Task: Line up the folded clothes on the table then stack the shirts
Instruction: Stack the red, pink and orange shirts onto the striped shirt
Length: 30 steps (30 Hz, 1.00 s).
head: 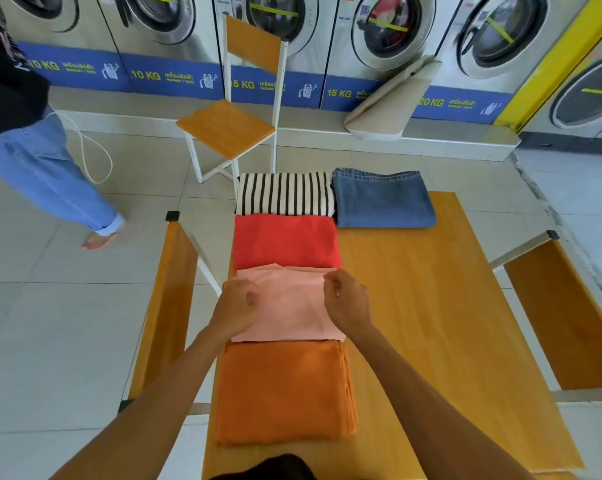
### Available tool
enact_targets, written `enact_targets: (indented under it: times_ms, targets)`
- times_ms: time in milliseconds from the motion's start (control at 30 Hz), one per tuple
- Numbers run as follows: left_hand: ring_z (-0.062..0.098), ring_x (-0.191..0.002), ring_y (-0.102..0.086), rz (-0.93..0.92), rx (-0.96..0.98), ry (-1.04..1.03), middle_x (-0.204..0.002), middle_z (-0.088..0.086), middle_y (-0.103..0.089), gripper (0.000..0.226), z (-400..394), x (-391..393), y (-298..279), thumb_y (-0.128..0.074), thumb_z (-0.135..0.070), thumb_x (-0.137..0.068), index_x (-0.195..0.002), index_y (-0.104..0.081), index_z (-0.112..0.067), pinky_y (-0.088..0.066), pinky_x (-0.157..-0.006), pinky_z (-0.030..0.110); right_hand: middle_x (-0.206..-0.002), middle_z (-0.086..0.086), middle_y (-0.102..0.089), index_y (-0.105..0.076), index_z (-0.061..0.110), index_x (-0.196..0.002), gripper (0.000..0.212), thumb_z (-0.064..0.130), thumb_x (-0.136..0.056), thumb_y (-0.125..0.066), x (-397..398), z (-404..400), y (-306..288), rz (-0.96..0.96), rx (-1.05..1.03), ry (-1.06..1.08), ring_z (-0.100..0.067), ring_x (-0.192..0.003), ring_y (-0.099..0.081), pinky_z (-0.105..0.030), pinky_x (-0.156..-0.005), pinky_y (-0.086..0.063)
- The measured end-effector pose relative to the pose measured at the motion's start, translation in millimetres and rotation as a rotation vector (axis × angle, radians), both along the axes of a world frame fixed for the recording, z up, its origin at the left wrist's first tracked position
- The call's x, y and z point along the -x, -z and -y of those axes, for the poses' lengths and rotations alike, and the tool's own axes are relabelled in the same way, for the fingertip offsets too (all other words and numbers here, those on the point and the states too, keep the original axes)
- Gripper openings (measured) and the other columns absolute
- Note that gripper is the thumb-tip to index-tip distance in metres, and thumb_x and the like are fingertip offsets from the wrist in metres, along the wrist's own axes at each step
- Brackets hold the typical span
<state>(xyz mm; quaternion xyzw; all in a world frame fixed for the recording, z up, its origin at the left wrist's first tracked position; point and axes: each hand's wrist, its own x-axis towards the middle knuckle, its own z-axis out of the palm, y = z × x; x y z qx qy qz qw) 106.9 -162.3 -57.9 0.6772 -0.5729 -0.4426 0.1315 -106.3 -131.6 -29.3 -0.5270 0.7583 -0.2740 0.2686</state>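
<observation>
Left hand (235, 308) and right hand (348, 299) pinch (grip closed) pink shirt (289, 306).

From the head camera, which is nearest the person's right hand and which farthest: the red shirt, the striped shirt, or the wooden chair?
Measured from the right hand, which rests on the pink shirt:
1. Red shirt, just beyond the hand in the row.
2. Striped shirt, at the table's far end, left of the jeans.
3. Wooden chair, on the floor past the table.

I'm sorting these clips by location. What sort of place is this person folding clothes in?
Most likely a self-service laundromat. A row of steel front-loading washing machines lines the far wall, with blue capacity labels such as 10 KG and 15 KG beneath them, and folded clothes lie on a wooden table.
</observation>
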Motion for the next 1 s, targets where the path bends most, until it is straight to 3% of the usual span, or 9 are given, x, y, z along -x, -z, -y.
enact_targets:
  times_ms: [100, 233, 367, 500, 633, 767, 833, 900, 1000]
  targets:
    - [0.03, -0.128, -0.048, 0.0, 0.033, 0.032, -0.139, 0.01, -0.049, 0.06, 5.6, -2.7, 6.0, -0.058, -0.045, -0.089, -0.139, -0.042, -0.014, -0.04, -0.105, 0.041, -0.109, -0.004, -0.072, -0.066, 0.011, -0.117, 0.025, 0.018, -0.099, -0.051, 14.3, 8.8, -2.4, -0.01, -0.019, 0.016, -0.02, -0.099, -0.067, -0.023, -0.077, -0.049]
    - [0.023, -0.109, -0.057, 0.002, 0.061, -0.138, -0.119, 0.002, -0.058, 0.035, 23.7, 1.5, 2.3, -0.057, -0.032, -0.094, -0.124, -0.052, -0.016, -0.045, -0.09, 0.033, -0.109, -0.008, -0.071, -0.064, 0.008, -0.115, 0.023, 0.018, -0.099, -0.051, 25.9, 29.9, -0.7, 0.0, -0.043, 0.031, -0.021, -0.096, -0.065, -0.028, -0.078, -0.052]
    - [0.025, -0.111, -0.06, 0.045, 0.18, -0.283, -0.122, 0.006, -0.061, 0.028, 58.8, 3.2, -3.7, -0.052, -0.017, -0.095, -0.123, -0.054, -0.015, -0.049, -0.093, 0.034, -0.118, -0.011, -0.065, -0.056, 0.004, -0.124, 0.031, 0.024, -0.101, -0.049, 34.1, 60.3, 4.1, 0.02, -0.114, 0.023, -0.027, -0.105, -0.063, -0.034, -0.081, -0.051]
    - [0.021, -0.095, -0.055, 0.123, 0.103, -0.312, -0.118, 0.008, -0.058, 0.033, 93.7, 16.3, -13.0, -0.044, -0.027, -0.099, -0.127, -0.048, -0.01, -0.047, -0.079, 0.032, -0.124, -0.018, -0.06, -0.048, -0.003, -0.128, 0.046, 0.035, -0.102, -0.046, 41.3, 95.6, 13.4, 0.06, -0.231, 0.034, -0.031, -0.105, -0.059, -0.036, -0.08, -0.046]
    - [0.025, -0.087, -0.059, 0.14, -0.06, -0.353, -0.106, 0.012, -0.063, 0.051, 125.5, 22.6, -1.0, -0.035, -0.047, -0.098, -0.116, -0.053, -0.003, -0.047, -0.072, 0.037, -0.106, -0.012, -0.059, -0.047, -0.004, -0.127, 0.058, 0.047, -0.102, -0.039, 45.9, 126.9, 28.4, 0.238, -0.359, 0.156, -0.021, -0.087, -0.055, -0.038, -0.076, -0.049]
    - [0.034, -0.102, -0.06, 0.2, -0.191, -0.383, -0.105, 0.013, -0.059, 0.07, 141.1, 26.1, 10.8, -0.029, -0.064, -0.094, -0.118, -0.052, -0.002, -0.048, -0.081, 0.04, -0.087, -0.003, -0.057, -0.054, 0.002, -0.115, 0.06, 0.058, -0.096, -0.043, 48.3, 143.6, 47.3, 0.377, -0.37, 0.249, -0.011, -0.066, -0.05, -0.027, -0.056, -0.042]
    - [0.036, -0.108, -0.059, 0.146, -0.241, -0.395, -0.113, 0.014, -0.059, 0.073, 146.1, 27.3, 18.6, -0.03, -0.066, -0.092, -0.125, -0.049, -0.003, -0.049, -0.09, 0.043, -0.081, -0.001, -0.056, -0.055, 0.004, -0.108, 0.063, 0.064, -0.091, -0.047, 50.5, 150.6, 51.9, 0.415, -0.381, 0.269, -0.011, -0.064, -0.05, -0.026, -0.054, -0.042]
    - [0.035, -0.108, -0.058, 0.076, -0.267, -0.436, -0.121, 0.015, -0.059, 0.075, 149.0, 23.3, 24.5, -0.034, -0.068, -0.09, -0.13, -0.047, -0.006, -0.05, -0.092, 0.044, -0.082, 0.0, -0.059, -0.057, 0.006, -0.101, 0.064, 0.068, -0.088, -0.051, 52.4, 157.4, 52.5, 0.457, -0.411, 0.233, -0.012, -0.068, -0.055, -0.028, -0.058, -0.048]
    - [0.03, -0.101, -0.058, -0.032, -0.287, -0.48, -0.119, 0.012, -0.06, 0.073, 153.8, 14.6, 29.7, -0.041, -0.067, -0.088, -0.131, -0.049, -0.009, -0.049, -0.088, 0.042, -0.099, -0.002, -0.068, -0.064, 0.009, -0.103, 0.059, 0.065, -0.088, -0.054, 54.9, 166.1, 55.7, 0.511, -0.489, 0.138, -0.02, -0.089, -0.063, -0.037, -0.081, -0.055]
